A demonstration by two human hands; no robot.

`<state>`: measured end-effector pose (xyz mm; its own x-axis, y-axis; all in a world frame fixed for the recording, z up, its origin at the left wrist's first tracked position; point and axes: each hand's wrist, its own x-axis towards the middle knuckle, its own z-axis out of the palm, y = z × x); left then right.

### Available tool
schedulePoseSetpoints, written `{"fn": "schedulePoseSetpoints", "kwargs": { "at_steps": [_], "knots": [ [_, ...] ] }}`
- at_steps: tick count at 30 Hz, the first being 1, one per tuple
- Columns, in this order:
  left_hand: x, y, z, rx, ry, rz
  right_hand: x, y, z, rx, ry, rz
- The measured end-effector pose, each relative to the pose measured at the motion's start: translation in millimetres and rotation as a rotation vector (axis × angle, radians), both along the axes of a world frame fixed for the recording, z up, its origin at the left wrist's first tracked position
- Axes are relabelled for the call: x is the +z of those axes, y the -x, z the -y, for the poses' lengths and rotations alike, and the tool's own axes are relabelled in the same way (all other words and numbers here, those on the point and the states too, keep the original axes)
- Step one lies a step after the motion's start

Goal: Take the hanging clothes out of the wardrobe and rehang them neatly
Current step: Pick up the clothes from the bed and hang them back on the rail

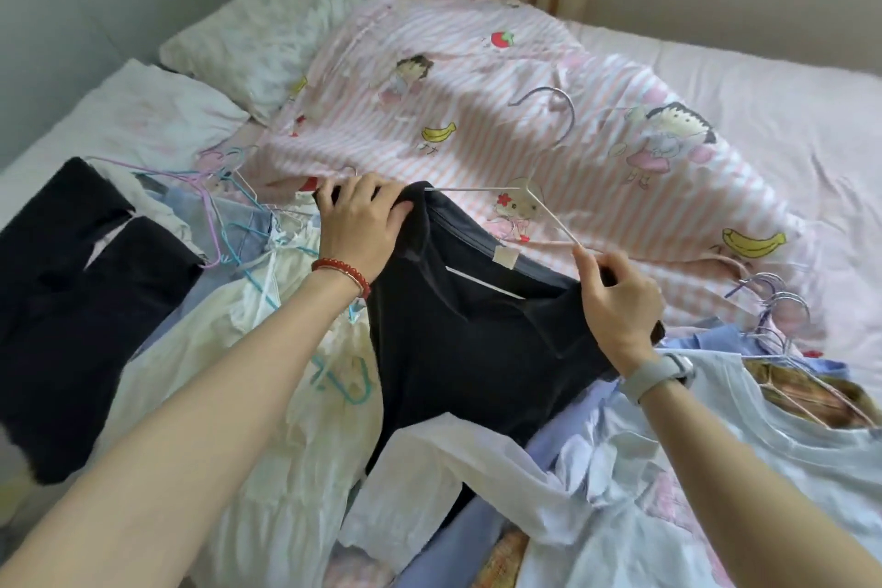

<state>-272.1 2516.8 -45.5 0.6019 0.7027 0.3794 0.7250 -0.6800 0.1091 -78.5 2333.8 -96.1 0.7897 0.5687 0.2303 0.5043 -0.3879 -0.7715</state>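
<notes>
In the middle of the frame a dark navy top (pixel 458 339) lies spread over a heap of clothes on a bed, its neckline turned toward the upper part of the picture. The left hand (pixel 360 224) grips the top's left shoulder, fingers curled over the bunched fabric, and a red bead bracelet (pixel 341 275) circles that wrist. The right hand (pixel 615 301) clutches the other shoulder of the top, pinching the cloth together with one arm of a thin white hanger (pixel 539 201) (how much of the hanger sits inside the neckline is hard to tell, though a white bar shows through the opening). The hanger's hook curves up over the striped cartoon-print quilt (pixel 477 76) in the upper centre. A grey wristband (pixel 656 372) sits on the right wrist.

At the left edge lies a black garment (pixel 71 301), and just beside it, toward the centre, a cream white garment (pixel 286 396) with a tangle of blue and lilac wire hangers (pixel 238 215) on it. In the lower right, pale blue and white shirts (pixel 668 468) pile up, with a cluster of metal hanger hooks (pixel 778 310) at the right edge. Two white pillows (pixel 267 29) rest in the upper left.
</notes>
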Motion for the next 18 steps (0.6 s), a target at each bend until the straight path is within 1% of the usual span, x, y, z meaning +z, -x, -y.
{"fn": "schedulePoseSetpoints", "kwargs": {
  "at_steps": [3, 5, 8, 10, 13, 18],
  "knots": [
    [32.0, 26.5, -0.7, -0.011, 0.028, 0.024, 34.9, -2.0, -21.6, 0.039, -0.060, 0.194],
    [47.6, 50.7, 5.2, -0.001, 0.118, 0.060, 52.1, 8.5, -35.5, 0.096, -0.076, 0.302],
    [65.1, 98.0, 22.9, 0.063, 0.284, 0.126, 68.9, 39.5, -55.0, 0.207, -0.099, 0.392],
    [75.1, 137.5, 38.5, 0.128, 0.313, 0.168, 80.3, 67.8, -69.5, 0.285, -0.148, 0.410],
    [92.3, 204.3, 68.1, 0.301, 0.245, 0.241, 102.9, 123.5, -93.1, 0.449, -0.231, 0.393],
    [119.4, 316.2, 122.4, 0.585, 0.033, 0.337, 138.0, 232.8, -112.6, 0.806, -0.290, 0.308]
  ]
}}
